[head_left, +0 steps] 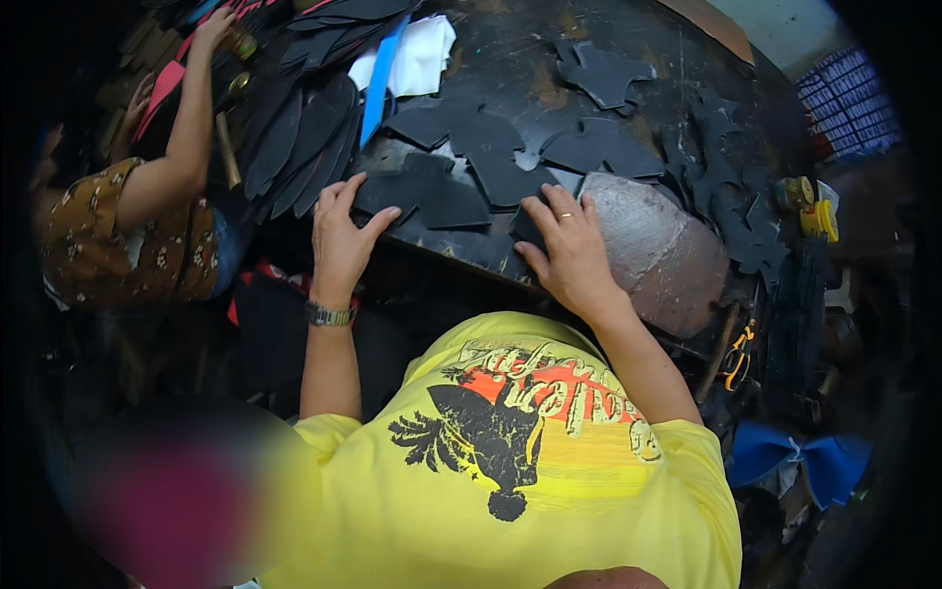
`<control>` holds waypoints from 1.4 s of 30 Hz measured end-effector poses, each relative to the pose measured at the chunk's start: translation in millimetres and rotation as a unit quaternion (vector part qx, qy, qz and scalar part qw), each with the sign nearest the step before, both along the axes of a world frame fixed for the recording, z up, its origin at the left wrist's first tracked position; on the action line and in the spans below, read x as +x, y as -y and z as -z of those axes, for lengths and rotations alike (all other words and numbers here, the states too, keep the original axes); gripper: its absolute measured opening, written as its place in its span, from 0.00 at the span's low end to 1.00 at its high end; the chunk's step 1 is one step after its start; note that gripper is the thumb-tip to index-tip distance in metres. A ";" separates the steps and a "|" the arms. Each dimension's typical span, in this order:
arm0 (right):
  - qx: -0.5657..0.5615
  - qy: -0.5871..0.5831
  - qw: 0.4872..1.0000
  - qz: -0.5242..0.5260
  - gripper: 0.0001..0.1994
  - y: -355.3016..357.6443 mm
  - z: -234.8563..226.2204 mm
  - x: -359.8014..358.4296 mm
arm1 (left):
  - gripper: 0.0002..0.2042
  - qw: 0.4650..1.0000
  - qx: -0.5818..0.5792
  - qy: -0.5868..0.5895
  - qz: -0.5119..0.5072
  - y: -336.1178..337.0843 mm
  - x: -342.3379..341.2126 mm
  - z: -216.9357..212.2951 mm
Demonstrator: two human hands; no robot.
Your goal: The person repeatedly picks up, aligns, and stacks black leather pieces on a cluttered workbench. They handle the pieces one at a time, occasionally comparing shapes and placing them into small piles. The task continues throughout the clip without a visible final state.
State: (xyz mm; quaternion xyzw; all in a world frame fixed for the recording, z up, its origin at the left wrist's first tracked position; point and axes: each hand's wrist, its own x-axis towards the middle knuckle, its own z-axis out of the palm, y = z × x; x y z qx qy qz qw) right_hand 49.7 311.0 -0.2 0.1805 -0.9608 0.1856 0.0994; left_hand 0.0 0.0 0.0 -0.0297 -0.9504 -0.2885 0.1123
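My left hand [340, 236] has its fingers spread at the left end of a flat black cut-out piece [427, 193], the fingertips by its edge near the table's front. Farther right, my right hand [577, 247] lies with fingers apart over a small black piece [527, 228], mostly hidden under it. That hand is just left of a worn grey-brown slab [667, 250]. Between and beyond my hands, more black cut-outs [486, 147] overlap on the dark table [491, 59].
At the left are black sole-shaped pieces [304, 137], a blue strip [385, 83], white sheets [422, 59] and a wooden handle [228, 152]. Another person's arm [186, 162] reaches in there. Rightward are more cut-outs [726, 187], a yellow container [820, 222] and orange-handled cutters [741, 355].
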 end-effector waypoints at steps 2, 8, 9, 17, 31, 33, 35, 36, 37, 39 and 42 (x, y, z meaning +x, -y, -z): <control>0.007 0.007 1.000 -0.001 0.30 3.0 -3.7 -0.9 | 0.30 0.999 -0.031 -0.019 0.000 0.8 5.0 -5.7; -0.148 -0.031 0.988 0.032 0.25 -78.6 -39.1 -69.1 | 0.28 0.998 0.031 0.004 -0.050 -10.3 -9.7 -30.6; -0.127 -0.075 0.989 0.029 0.24 -94.4 -43.2 -82.6 | 0.27 0.997 0.040 0.019 -0.065 -7.2 -8.6 -36.3; 0.013 -0.040 0.995 0.087 0.26 -167.7 -28.2 -209.2 | 0.23 0.994 0.107 0.030 0.023 -31.6 -18.3 -61.4; 0.124 0.031 0.985 0.119 0.32 -148.2 -25.5 -238.6 | 0.18 0.936 0.001 0.022 0.352 -139.7 -125.6 -67.9; 0.107 0.053 0.984 0.128 0.31 -146.5 -26.5 -239.0 | 0.17 0.929 0.012 0.014 0.370 -159.3 -158.1 -60.9; 0.076 0.033 0.988 0.128 0.27 -144.7 -24.3 -239.0 | 0.17 0.928 0.034 0.007 0.371 -181.3 -191.3 -51.8; 0.060 0.021 0.990 0.128 0.25 -144.0 -22.1 -238.7 | 0.16 0.930 0.051 0.006 0.364 -192.4 -207.5 -47.0; 0.033 0.016 0.991 0.125 0.24 -143.9 -19.3 -237.7 | 0.16 0.935 0.034 -0.005 0.353 -202.9 -223.6 -42.3; -0.026 -0.010 0.994 0.106 0.23 -146.6 -14.3 -234.7 | 0.16 0.942 0.006 -0.035 0.333 -219.4 -252.3 -33.3; -0.184 -0.020 0.977 0.108 0.23 -165.1 -14.8 -228.3 | 0.16 0.946 -0.072 -0.043 0.314 -228.8 -275.8 -17.8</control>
